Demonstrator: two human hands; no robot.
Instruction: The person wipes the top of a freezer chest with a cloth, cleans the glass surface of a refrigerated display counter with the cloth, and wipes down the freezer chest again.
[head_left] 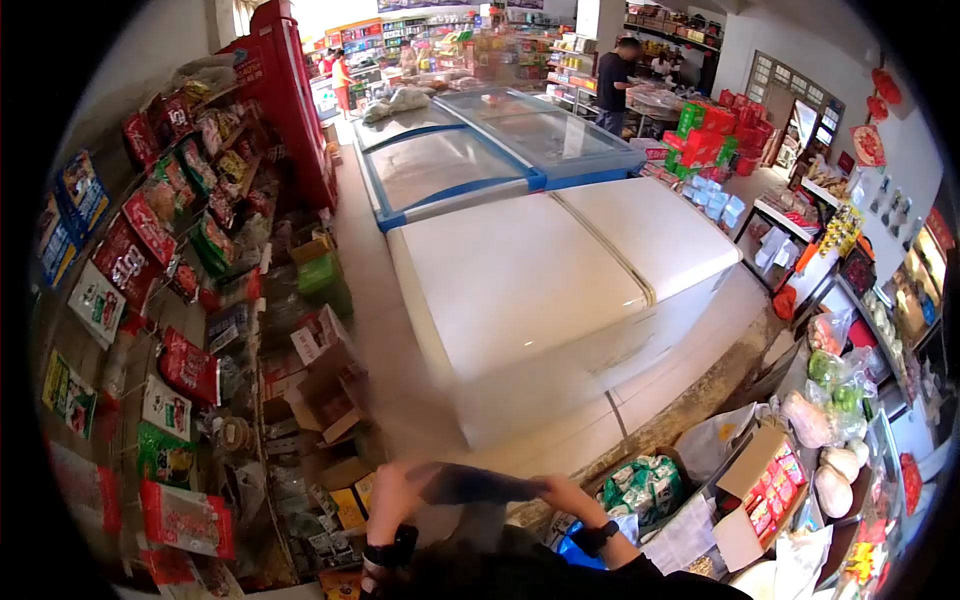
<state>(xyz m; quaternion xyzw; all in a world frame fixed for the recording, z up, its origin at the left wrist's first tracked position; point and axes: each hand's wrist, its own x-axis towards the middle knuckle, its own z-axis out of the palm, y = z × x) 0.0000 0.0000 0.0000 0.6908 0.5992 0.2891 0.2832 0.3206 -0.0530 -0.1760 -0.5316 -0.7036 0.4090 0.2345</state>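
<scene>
At the bottom of the head view, my left hand [397, 492] and my right hand [566, 494] hold a dark, blurred cloth-like item [478, 485] stretched between them. My left hand is closed on its left end; the fingers of my right hand pinch its right end. Dark bands circle both wrists. Beyond the hands stands a white chest freezer [520, 270] with its lid down, and the held item is apart from it.
Shelves of packaged snacks [125, 258] line the left side, with an open cardboard box [330, 400] below. Glass-topped freezers [545, 130] stand farther back. A person [612, 85] in dark clothes is near stacked red and green boxes [705, 135]. Boxed goods [770, 490] lie at right.
</scene>
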